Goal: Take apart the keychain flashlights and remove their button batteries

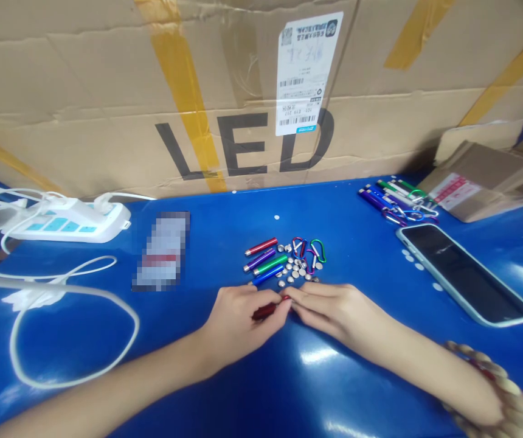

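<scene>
My left hand (245, 325) is closed around a small red flashlight tube (264, 312), gripping it between thumb and fingers. At the tube's right end, my right hand (329, 307) has its fingers bent and pressed together; what they pinch is hidden. Just beyond the hands lie a red tube (261, 246), a purple tube (259, 260), a green tube (270, 265) and a blue tube (268, 275). Beside them are scattered several silver button cells (295, 274) or small caps, with a green carabiner (318, 250) and a red and blue carabiner (298, 247).
A pile of flashlights with carabiners (398, 201) lies at the back right by a small cardboard box (480, 176). A phone (466, 274) is on the right, a blurred-out object (163, 250) on the left. White cables and a power strip (70, 222) occupy the left; a large carton (106, 91) stands behind.
</scene>
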The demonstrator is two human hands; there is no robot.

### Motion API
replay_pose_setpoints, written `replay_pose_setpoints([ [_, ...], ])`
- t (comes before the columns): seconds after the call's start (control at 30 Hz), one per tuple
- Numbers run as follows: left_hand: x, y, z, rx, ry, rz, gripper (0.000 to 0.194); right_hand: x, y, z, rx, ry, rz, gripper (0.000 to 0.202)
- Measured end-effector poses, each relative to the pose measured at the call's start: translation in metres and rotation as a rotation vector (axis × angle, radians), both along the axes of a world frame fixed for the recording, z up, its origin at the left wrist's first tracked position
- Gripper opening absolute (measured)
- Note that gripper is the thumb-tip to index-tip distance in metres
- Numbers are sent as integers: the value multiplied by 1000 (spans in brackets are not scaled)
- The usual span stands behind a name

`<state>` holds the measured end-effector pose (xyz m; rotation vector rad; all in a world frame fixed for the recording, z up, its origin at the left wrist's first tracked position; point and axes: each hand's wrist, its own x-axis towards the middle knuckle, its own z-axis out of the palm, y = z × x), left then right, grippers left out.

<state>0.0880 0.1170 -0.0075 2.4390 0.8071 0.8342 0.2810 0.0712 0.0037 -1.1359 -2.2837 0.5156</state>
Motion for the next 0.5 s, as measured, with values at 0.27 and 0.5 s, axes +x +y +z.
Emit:
replay_pose_setpoints([
  [0.27, 0, 3, 4, -184, 27, 38, 24, 2, 7, 0, 33, 144, -104, 27],
  [0.5, -1, 2, 5, -196, 20, 7, 26, -2, 5, 4, -50, 214, -253, 25],
])
